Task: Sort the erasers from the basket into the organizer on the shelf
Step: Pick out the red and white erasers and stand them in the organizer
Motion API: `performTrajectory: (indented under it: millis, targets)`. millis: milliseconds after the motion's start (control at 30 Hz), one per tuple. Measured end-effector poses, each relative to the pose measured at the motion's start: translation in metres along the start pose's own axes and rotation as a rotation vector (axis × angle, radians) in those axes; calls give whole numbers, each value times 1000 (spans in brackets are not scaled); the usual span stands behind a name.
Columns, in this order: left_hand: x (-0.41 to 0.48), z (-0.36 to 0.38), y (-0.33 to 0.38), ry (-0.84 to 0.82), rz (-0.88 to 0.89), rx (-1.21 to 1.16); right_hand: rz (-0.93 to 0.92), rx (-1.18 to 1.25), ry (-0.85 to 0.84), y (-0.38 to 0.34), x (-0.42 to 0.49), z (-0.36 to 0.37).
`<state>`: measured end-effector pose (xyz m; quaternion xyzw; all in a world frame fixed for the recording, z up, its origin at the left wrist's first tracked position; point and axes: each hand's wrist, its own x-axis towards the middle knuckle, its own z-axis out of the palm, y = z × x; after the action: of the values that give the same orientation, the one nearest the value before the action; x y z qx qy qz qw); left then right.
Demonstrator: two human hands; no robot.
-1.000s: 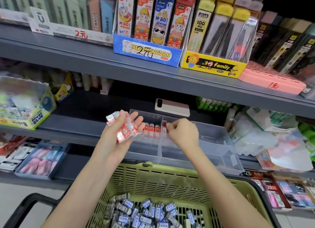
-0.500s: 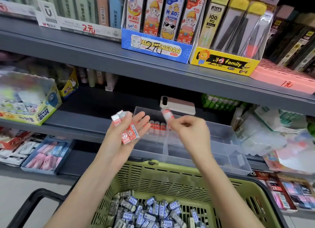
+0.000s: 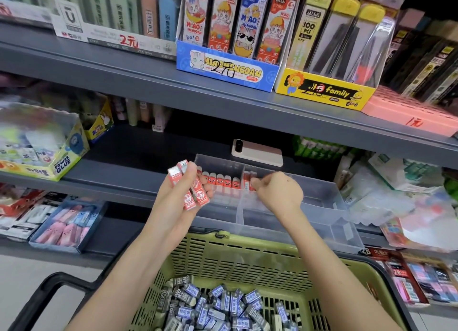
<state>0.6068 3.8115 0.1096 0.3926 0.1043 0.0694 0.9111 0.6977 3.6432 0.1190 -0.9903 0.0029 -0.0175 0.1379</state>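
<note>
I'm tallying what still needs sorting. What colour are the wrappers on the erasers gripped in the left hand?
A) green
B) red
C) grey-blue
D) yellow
B: the left hand grips a bunch of red-wrapped erasers, while the grey-blue erasers lie in the basket.

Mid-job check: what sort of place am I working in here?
Most likely a stationery shop aisle: grey shelves carrying a yellow display box of pencil leads, a red 2元 price mark, and a green shopping basket holding wrapped erasers.
</note>
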Motion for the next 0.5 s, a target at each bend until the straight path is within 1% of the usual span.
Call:
performTrajectory:
  millis: [67, 100, 133, 167, 200, 233, 267, 333, 400, 467, 500]
  targets:
    - [1, 1, 1, -6, -5, -30, -118, -111, 142, -3, -10, -6]
    - [1, 1, 1, -4, -1, -52, -203, -48, 224, -8, -19, -9]
    - [2, 0, 0, -5, 10, -74, -283, 105, 271, -14, -30, -11]
    - [2, 0, 0, -18, 19, -84, -347, 297, 249, -24, -44, -14]
    - [1, 0, 0, -37, 25, -71, -413, 474, 178, -33, -56, -16]
    - [0, 1, 1, -57, 25, -41, -462, 579, 84, -42, -66, -15]
    - [-1, 2, 2, -74, 24, -6, -483, 626, -5, -50, -73, -13]
    - [-3, 3, 2, -93, 21, 32, -466, 697, -149, -59, -81, -10]
    - [-3, 3, 2, -81, 9, 6, -413, 832, -248, -60, -81, -10]
    - [-1, 3, 2, -65, -8, -14, -347, 955, -286, -52, -78, -14]
    - [0, 3, 2, -59, -8, -44, -287, 1003, -258, -44, -73, -18]
